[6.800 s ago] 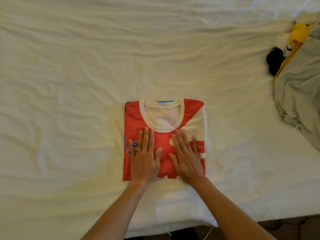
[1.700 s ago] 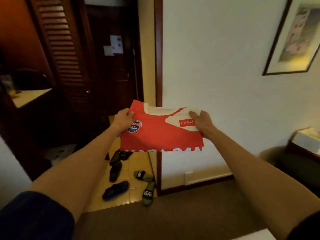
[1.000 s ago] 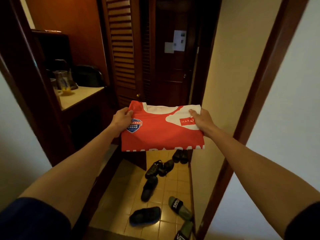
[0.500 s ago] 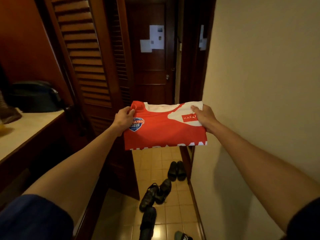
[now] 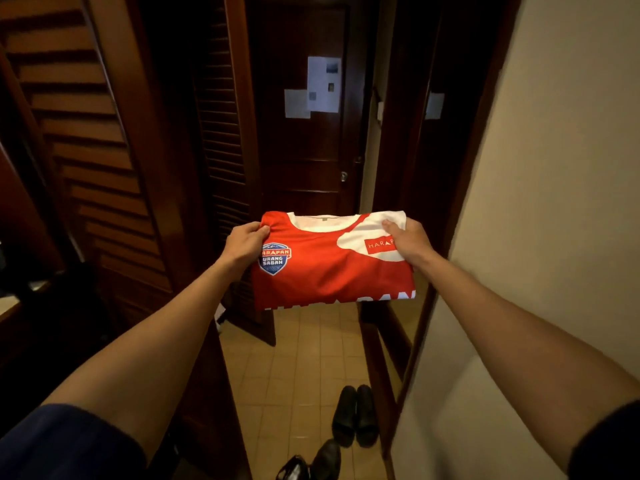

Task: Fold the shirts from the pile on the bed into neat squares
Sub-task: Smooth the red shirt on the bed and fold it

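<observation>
One red-and-white printed jersey shirt (image 5: 332,261), already folded into a neat flat square, is being held out at chest height over a tiled entryway floor (image 5: 301,358), with the left hand (image 5: 244,242) pinching its left edge and the right hand (image 5: 408,239) gripping the upper right corner. That shirt's folding looks finished; it is probably being carried off for putting away. Neither bed nor pile is showing here, so I cannot tell how many shirts are remaining.
</observation>
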The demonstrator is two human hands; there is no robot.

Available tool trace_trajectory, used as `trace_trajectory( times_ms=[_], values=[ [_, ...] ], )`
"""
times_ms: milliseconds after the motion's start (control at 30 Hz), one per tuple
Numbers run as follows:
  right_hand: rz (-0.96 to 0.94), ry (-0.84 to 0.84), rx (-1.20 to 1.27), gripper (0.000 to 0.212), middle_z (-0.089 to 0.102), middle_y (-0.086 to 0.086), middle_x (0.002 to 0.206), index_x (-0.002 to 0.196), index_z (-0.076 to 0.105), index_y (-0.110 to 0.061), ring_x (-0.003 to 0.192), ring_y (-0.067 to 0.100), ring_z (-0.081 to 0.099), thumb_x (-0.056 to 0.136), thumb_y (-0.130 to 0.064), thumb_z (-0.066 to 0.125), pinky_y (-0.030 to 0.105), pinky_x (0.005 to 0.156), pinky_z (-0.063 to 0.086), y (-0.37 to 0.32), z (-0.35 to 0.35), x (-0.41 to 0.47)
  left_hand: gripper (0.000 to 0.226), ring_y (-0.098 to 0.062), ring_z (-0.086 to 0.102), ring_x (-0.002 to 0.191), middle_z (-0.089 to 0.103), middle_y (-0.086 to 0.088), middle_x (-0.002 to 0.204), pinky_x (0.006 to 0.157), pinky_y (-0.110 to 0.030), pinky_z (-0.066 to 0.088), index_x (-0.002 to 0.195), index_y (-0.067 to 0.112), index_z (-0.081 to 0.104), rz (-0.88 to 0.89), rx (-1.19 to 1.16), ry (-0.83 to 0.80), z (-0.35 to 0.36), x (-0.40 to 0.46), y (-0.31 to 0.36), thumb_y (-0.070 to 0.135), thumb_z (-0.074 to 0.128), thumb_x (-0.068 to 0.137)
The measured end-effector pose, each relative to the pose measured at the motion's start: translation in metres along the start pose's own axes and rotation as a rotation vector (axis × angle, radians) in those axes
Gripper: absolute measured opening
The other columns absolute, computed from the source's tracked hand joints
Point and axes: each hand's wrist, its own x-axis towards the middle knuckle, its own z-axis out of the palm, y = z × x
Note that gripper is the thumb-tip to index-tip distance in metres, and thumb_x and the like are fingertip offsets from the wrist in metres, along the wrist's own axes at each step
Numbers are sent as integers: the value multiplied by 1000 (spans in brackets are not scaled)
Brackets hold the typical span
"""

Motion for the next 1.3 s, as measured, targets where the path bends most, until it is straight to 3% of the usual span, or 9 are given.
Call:
trace_trajectory(
  times_ms=[267,467,567,733,867,933,1033,1100,1300],
  values=[
    [-29,-60,58,27,71,13,109,117,65,-12,96,27,70,99,-31,58,48,89,58,19,77,180,27,-25,70,92,72,-11,102,84,-38,58,117,11,68,-18,20,141,17,170,-24,27,54,100],
    [-41,-112,45,19,71,11,105,106,64,-15,94,27,70,101,-32,55,46,88,58,13,154,299,21,-29,66,98,73,-11,102,100,-42,48,91,18,73,-70,109,280,-4,290,-42,29,56,97],
    [-75,-168,-3,31,71,12,112,114,67,-10,99,28,68,99,-35,56,48,92,55,8,203,346,27,-33,61,96,69,-15,97,95,-41,44,78,13,67,-114,190,381,-30,325,-51,26,54,97],
    [-156,-327,-49,36,70,16,113,114,69,-5,103,29,67,96,-34,58,47,95,52,-19,314,405,34,-36,60,105,65,-28,118,75,-33,32,107,-10,67,-236,219,596,-60,368,-83,15,44,101],
    [-209,-491,-15,34,72,13,106,108,71,-7,98,25,67,92,-34,59,40,89,54,-34,411,433,36,-38,56,121,61,-26,129,95,-37,39,122,-7,62,-302,168,708,-92,385,-117,8,36,103],
    [-233,-590,15,30,72,13,101,101,71,-5,96,26,68,92,-31,59,40,86,55,-41,463,448,33,-36,60,113,65,-26,118,89,-36,42,112,-9,66,-352,76,785,-119,389,-138,9,42,101],
    [-244,-739,97,22,71,16,102,99,69,-5,93,26,68,96,-24,59,36,82,54,-56,545,471,24,-23,56,84,64,-12,82,60,-26,35,81,7,66,-325,3,1001,-170,390,-166,16,51,98],
    [-226,-846,167,21,71,15,101,104,69,-3,91,25,67,97,-21,59,32,77,53,-70,595,480,24,-17,52,84,60,-6,85,64,-26,35,77,17,61,-342,41,1072,-206,394,-174,20,52,99],
    [-297,-1110,223,15,69,3,77,93,68,-9,69,14,65,97,-21,60,23,61,53,-119,717,485,30,-20,61,106,65,-2,118,94,-28,47,126,7,65,-390,107,1244,-298,408,-197,20,54,101]
  ],
)
